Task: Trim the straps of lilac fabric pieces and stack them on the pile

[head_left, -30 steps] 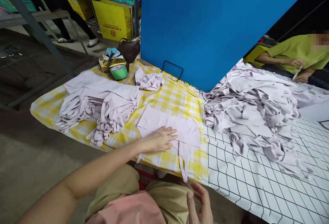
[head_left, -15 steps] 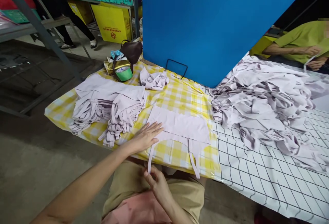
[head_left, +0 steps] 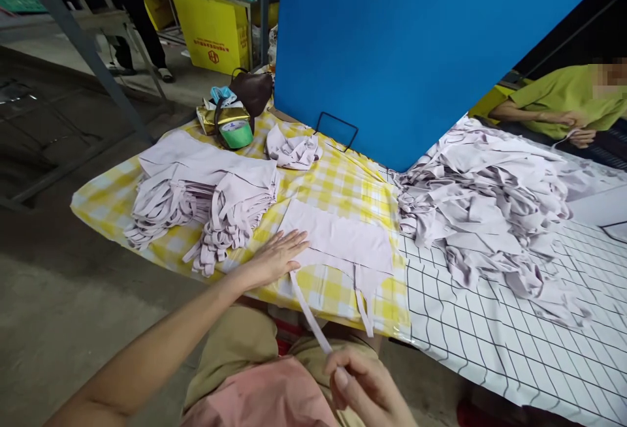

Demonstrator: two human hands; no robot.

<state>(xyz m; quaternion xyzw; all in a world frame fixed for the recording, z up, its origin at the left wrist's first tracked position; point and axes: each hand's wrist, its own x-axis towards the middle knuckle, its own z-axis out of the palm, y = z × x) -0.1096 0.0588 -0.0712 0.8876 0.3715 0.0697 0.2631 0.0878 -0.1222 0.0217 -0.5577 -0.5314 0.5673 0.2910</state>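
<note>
A pale lilac garment piece (head_left: pixel 343 239) lies flat on the yellow checked tablecloth (head_left: pixel 337 182). My left hand (head_left: pixel 274 257) presses flat on its left corner, fingers spread. One long strap (head_left: pixel 308 313) runs from the piece off the table's near edge, pulled taut. My right hand (head_left: pixel 365 384) pinches the end of that strap above my lap. A second strap (head_left: pixel 363 306) hangs loose over the table edge to the right.
A stack of folded lilac pieces (head_left: pixel 206 185) sits at the left; a loose heap (head_left: pixel 490 205) at the right on the white grid cloth (head_left: pixel 514 342). A blue board (head_left: pixel 416 42) stands behind. A green tape roll (head_left: pixel 236 133) and bags sit at the back. Another person in green (head_left: pixel 568 104) works far right.
My right hand has taken the left strap and pulled it toward me and to the right until taut. My left hand slid left to the piece's corner and stays pressed there.
</note>
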